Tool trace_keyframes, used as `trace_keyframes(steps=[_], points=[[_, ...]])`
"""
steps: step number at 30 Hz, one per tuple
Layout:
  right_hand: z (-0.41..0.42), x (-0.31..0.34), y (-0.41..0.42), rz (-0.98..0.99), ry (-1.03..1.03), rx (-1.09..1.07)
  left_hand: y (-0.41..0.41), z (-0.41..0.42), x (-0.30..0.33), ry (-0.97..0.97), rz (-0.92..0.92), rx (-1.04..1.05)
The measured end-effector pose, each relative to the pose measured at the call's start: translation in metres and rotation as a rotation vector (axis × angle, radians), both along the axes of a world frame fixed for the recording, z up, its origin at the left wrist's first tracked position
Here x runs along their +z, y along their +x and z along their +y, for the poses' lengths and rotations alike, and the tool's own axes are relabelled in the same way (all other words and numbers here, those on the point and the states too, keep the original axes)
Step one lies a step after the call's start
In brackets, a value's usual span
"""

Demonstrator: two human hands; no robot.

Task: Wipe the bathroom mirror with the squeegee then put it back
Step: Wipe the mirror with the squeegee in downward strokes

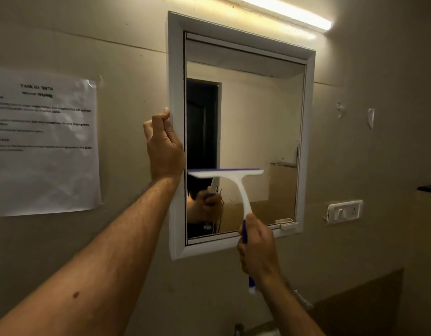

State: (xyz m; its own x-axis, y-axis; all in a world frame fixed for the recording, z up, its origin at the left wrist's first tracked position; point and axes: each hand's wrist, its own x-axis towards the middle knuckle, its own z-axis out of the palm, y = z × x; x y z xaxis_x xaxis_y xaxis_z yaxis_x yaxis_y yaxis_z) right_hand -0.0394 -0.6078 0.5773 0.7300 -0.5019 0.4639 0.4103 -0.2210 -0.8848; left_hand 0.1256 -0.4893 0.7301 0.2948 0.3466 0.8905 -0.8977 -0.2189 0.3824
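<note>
A white-framed mirror (258, 112) hangs on the beige wall. My left hand (164, 146) grips the frame's left edge at mid height. My right hand (256, 248) is closed around the blue handle of a white squeegee (236, 187). Its blade, edged in blue, lies level against the lower half of the glass, toward the left side. Water streaks and droplets show on the glass below the blade, near the bottom left.
A printed paper sheet (43, 141) is taped to the wall at left. A lit tube light (287, 12) runs above the mirror. A white switch plate (344, 210) sits right of the mirror. A tap top (239, 329) shows at the bottom edge.
</note>
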Motion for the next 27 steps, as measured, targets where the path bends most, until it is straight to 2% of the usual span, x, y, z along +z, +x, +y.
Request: trace_keyframes(steps=[5, 17, 27], points=[[-0.001, 0.016, 0.011, -0.021, -0.071, -0.03, 0.001, 0.0, 0.0, 0.007, 0.005, 0.013], [-0.006, -0.051, 0.011, -0.014, -0.082, -0.083, 0.0, -0.001, 0.0, -0.007, -0.001, 0.017], [-0.006, -0.011, 0.021, -0.067, -0.09, -0.107, 0.0, -0.001, -0.002, -0.007, 0.006, 0.009]])
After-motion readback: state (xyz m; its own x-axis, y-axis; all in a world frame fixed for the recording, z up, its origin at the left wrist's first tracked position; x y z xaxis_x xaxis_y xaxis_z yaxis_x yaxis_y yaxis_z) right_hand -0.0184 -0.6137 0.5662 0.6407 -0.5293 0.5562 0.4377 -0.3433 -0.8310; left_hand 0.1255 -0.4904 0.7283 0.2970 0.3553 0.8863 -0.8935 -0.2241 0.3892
